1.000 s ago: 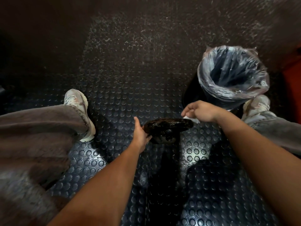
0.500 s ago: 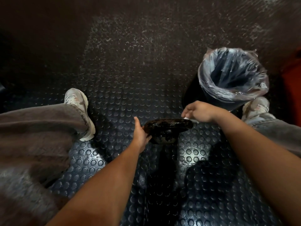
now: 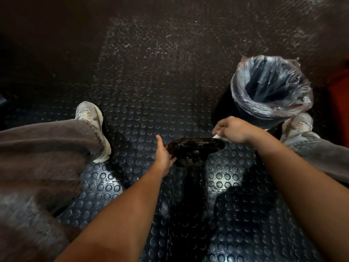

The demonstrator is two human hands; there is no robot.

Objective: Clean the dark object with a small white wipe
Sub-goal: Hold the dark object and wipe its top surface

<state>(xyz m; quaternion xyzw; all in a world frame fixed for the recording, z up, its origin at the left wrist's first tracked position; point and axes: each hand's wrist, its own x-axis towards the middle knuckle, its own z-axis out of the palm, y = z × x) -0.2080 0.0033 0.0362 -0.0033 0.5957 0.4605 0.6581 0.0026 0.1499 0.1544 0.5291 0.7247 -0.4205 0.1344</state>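
A dark, grimy, rounded object (image 3: 194, 150) is held above the studded floor in the middle of the view. My left hand (image 3: 164, 155) grips its left edge, thumb pointing up and fingers hidden underneath. My right hand (image 3: 233, 129) sits at its right end, fingers curled round a small white wipe (image 3: 220, 138). Only a strip of the wipe shows below the hand, and it touches the object's right rim.
A black bin lined with a clear plastic bag (image 3: 272, 87) stands at the right, just beyond my right hand. My shoes (image 3: 92, 118) and trouser legs (image 3: 43, 148) flank the object on the dark studded rubber floor (image 3: 151, 91). Something red (image 3: 340, 103) is at the right edge.
Almost nothing has moved. My right hand with the wipe has shifted very slightly along the object's right end; the left hand keeps its hold.
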